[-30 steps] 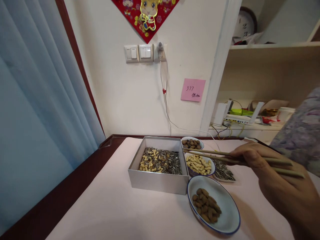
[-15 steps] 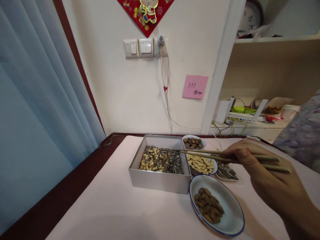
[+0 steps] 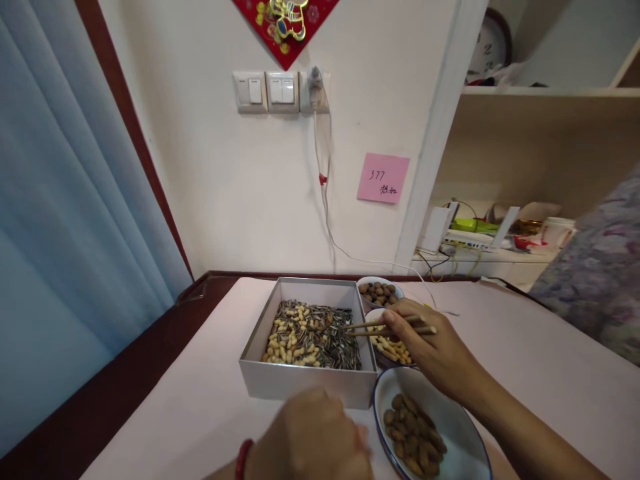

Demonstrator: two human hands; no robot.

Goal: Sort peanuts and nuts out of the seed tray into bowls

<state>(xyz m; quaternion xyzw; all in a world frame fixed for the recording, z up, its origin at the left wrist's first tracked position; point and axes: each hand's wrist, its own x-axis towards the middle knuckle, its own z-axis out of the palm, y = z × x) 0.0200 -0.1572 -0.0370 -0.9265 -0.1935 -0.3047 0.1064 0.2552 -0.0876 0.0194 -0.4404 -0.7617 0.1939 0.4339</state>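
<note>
My right hand [image 3: 425, 340] grips a pair of wooden chopsticks [image 3: 370, 329]. Their tips reach over the right side of an open silver box [image 3: 305, 383] and down among striped sunflower seeds [image 3: 340, 348]. Peanuts in the shell [image 3: 285, 343] lie mixed in, mostly at the box's left. Below the box's front wall is my left hand [image 3: 315, 433], blurred and seen from the back, its fingers not clear. A blue-rimmed white dish [image 3: 465, 437] with brown almond-like nuts [image 3: 415, 433] sits at the box's front right corner. My right hand partly covers a bowl of peanuts [image 3: 393, 348].
Behind the peanut bowl stands a bowl of round brown nuts [image 3: 379, 293]. A white cable [image 3: 370, 259] runs from the wall socket down to the pale table cover [image 3: 195, 400]. A person's flowered garment [image 3: 595, 267] shows at the right, by shelves holding a router [image 3: 470, 239].
My left hand has come into view at the bottom. My right hand has moved left with the chopsticks, their tips lower in the box. The seed tray is now hidden. The view has shifted slightly.
</note>
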